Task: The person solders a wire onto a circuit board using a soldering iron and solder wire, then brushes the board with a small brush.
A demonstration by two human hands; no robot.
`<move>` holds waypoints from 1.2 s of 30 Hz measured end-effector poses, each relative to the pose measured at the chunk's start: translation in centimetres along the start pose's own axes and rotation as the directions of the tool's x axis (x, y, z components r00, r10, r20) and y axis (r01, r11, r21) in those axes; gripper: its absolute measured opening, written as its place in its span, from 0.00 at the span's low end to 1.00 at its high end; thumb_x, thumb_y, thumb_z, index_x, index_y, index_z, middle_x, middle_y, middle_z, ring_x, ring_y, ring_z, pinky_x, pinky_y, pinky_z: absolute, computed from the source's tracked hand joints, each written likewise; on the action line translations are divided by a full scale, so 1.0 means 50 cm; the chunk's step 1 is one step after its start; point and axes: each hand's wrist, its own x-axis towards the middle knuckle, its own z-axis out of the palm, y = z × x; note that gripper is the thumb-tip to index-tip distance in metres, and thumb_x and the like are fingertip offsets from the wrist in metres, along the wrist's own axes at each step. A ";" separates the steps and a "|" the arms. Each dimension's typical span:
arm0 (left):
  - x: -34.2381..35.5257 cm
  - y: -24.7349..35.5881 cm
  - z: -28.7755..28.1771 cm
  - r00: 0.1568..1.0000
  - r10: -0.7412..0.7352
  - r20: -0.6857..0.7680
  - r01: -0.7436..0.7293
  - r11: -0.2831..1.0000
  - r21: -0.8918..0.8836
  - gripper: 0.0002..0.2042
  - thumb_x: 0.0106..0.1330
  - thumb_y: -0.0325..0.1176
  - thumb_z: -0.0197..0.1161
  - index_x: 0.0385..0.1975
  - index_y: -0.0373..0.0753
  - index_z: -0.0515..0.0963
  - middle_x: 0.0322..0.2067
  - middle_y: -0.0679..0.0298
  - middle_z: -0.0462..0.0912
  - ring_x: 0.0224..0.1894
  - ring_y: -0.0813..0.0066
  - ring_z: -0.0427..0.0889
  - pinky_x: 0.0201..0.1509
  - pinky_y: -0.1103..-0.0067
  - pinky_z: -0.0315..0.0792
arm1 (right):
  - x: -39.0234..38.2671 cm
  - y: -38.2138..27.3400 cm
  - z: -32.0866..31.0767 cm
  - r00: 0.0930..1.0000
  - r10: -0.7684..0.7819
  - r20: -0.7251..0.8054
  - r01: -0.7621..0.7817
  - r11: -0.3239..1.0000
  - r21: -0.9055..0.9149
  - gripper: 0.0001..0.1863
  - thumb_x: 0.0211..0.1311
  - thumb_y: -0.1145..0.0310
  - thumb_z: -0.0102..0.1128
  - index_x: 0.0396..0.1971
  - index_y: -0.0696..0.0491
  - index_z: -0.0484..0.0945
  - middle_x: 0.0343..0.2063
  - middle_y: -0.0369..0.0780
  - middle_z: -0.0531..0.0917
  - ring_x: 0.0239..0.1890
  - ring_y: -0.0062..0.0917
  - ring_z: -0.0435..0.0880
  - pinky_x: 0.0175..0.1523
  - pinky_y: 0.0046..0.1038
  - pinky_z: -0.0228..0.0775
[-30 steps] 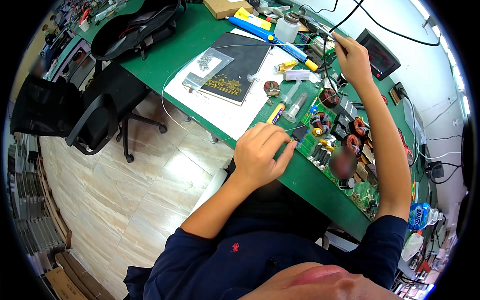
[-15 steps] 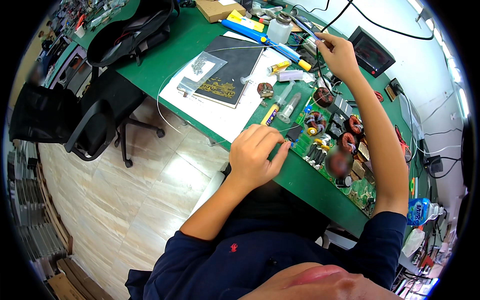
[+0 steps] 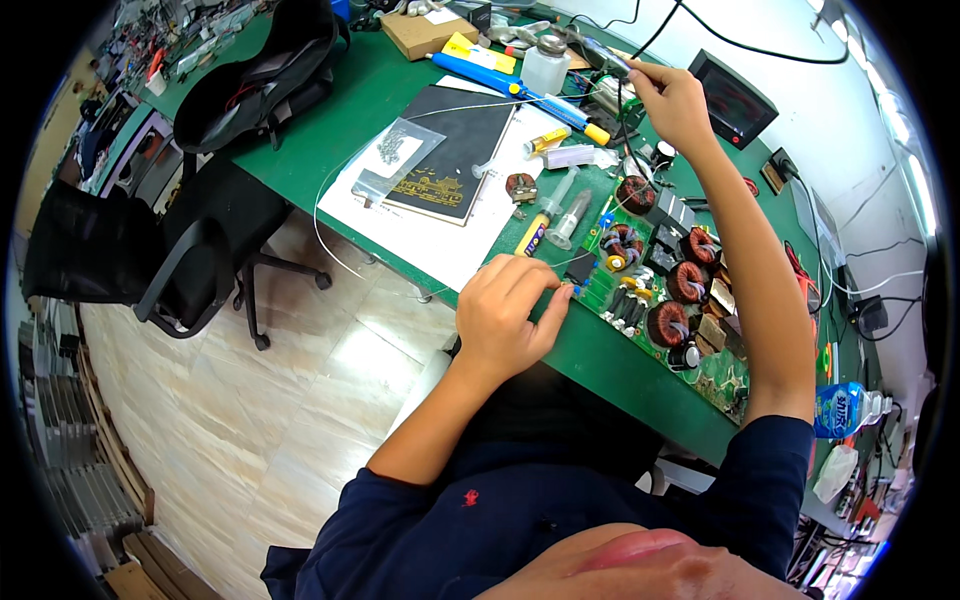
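Note:
My left hand (image 3: 508,312) is closed in a pinch at the near left corner of a green circuit board (image 3: 722,378). A thin silvery wire (image 3: 318,205) loops across the table and appears to run into its fingertips. Copper-wound coils (image 3: 688,283), capacitors and a black block (image 3: 580,266) stand on the board. Stretched over the board's far side, my right hand (image 3: 678,108) is closed around a slender tool (image 3: 618,66) whose far end is lost among clutter. Beside the board lie two syringes (image 3: 570,218) and a loose coil (image 3: 521,188).
Left of the board, a black notebook (image 3: 450,150) and a bag of small parts (image 3: 398,150) lie on white paper. Behind are a blue desoldering pump (image 3: 480,72), a clear bottle (image 3: 546,66) and a small monitor (image 3: 735,95). Black cables (image 3: 660,45) hang near my right hand. An office chair (image 3: 200,240) stands left.
The whole view has shifted slightly. Both hands keep nearly the same places, the left pinched by the board's corner and the right on the slender tool.

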 end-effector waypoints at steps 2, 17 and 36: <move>0.001 0.004 0.002 1.000 0.003 0.005 -0.003 1.000 -0.009 0.05 0.48 0.24 0.67 0.21 0.36 0.75 0.24 0.60 0.80 0.27 0.63 0.78 0.29 0.75 0.70 | -0.002 0.031 -0.008 0.997 0.072 -0.020 -0.065 0.967 0.247 0.15 0.62 0.65 0.56 0.44 0.58 0.81 0.24 0.40 0.83 0.24 0.21 0.77 0.32 0.24 0.69; -0.032 0.001 0.042 0.999 -0.020 0.050 0.017 0.998 0.057 0.05 0.61 0.29 0.64 0.29 0.33 0.79 0.27 0.64 0.82 0.29 0.78 0.77 0.35 0.81 0.71 | -0.519 0.022 -0.456 0.758 0.640 -0.125 -0.473 0.672 0.569 0.08 0.62 0.70 0.42 0.36 0.57 0.69 0.23 0.35 0.72 0.20 0.14 0.65 0.22 0.16 0.58; -0.043 -0.004 0.054 0.995 -0.091 0.031 0.087 0.988 0.127 0.07 0.61 0.31 0.65 0.28 0.33 0.80 0.26 0.64 0.82 0.27 0.80 0.77 0.33 0.84 0.72 | -0.776 0.055 -0.424 0.925 0.375 0.063 -0.364 0.921 -0.136 0.08 0.58 0.72 0.63 0.36 0.59 0.81 0.20 0.34 0.70 0.23 0.14 0.63 0.26 0.18 0.50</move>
